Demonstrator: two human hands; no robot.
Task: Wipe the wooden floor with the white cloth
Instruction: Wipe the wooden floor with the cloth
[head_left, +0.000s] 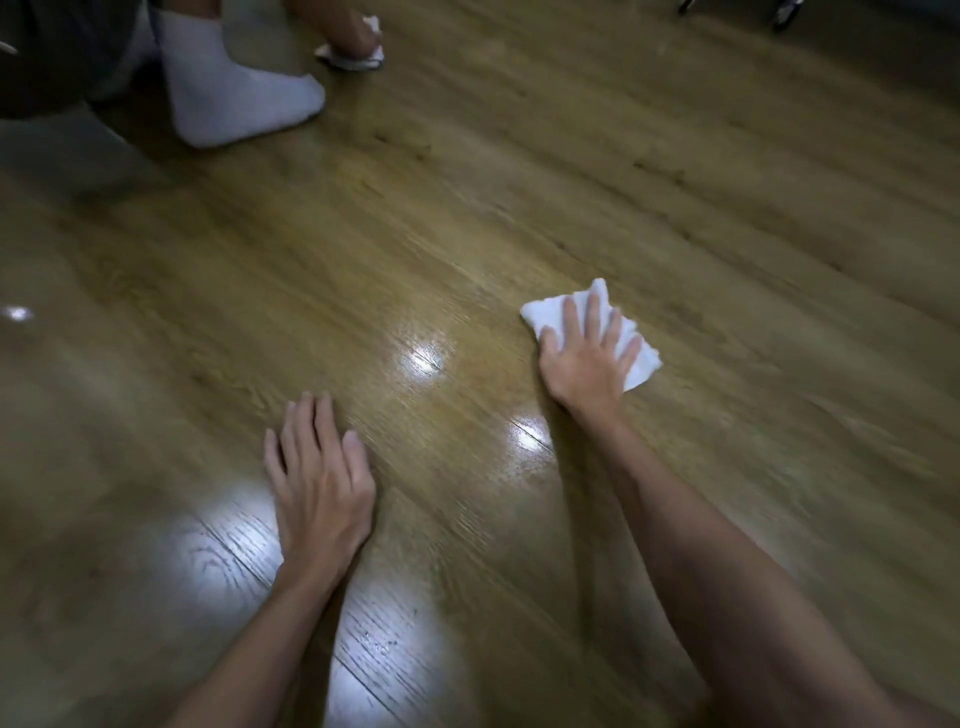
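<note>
Two hands are set on the floor (519, 208): the right hand (587, 358) is laid flat on the cloth (592, 301) with its fingers spread and straight, pressing rather than gripping it, while the left hand (317, 478) is planted bare on the boards, fingers straight and close together, holding nothing. The cloth is folded small and lies on the floor ahead and to the right, well apart from the left hand. The stroke in hand is judged best made with the palm kept over the cloth's middle, so that no edge is rolled under, and with weight borne mostly by the left hand, so that the right can be slid freely. Overlapping passes along the grain are advised. At the far edge a second person's socked foot (234, 98) and a hand on another cloth (353, 57) are seen; that stretch is best left to them.
</note>
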